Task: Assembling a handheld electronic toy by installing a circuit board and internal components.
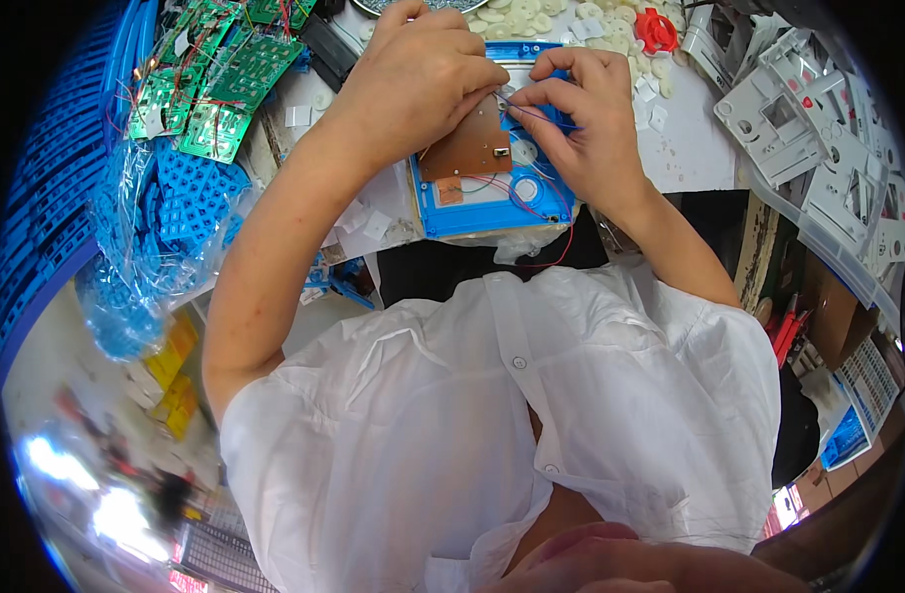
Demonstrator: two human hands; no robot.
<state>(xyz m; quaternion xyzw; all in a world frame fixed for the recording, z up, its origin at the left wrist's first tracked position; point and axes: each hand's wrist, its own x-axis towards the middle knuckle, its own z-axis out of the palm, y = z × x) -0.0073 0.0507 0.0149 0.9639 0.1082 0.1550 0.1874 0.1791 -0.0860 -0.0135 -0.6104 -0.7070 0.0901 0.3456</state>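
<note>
A blue plastic housing (442, 219) lies on the table in front of me. Over its left part sits a brown circuit board (472, 148), copper-toned, with a small switch at its lower right. My left hand (428, 84) is closed at the board's upper edge, its fingertips seeming to grip it, though the fingers partly hide the spot. My right hand (596, 124) pinches a thin dark blue wire (543, 117) close to the left fingertips. Inside the housing are a round blue ring (525, 188) and thin wires. A red wire (571, 242) loops over the housing's right edge.
Green circuit boards (240, 84) with wires are piled at upper left, above a plastic bag of blue parts (190, 198). Blue grilles (52, 188) stand far left. Pale discs (517, 20) and a red part (655, 32) lie behind. White panels (803, 119) fill a bin at right.
</note>
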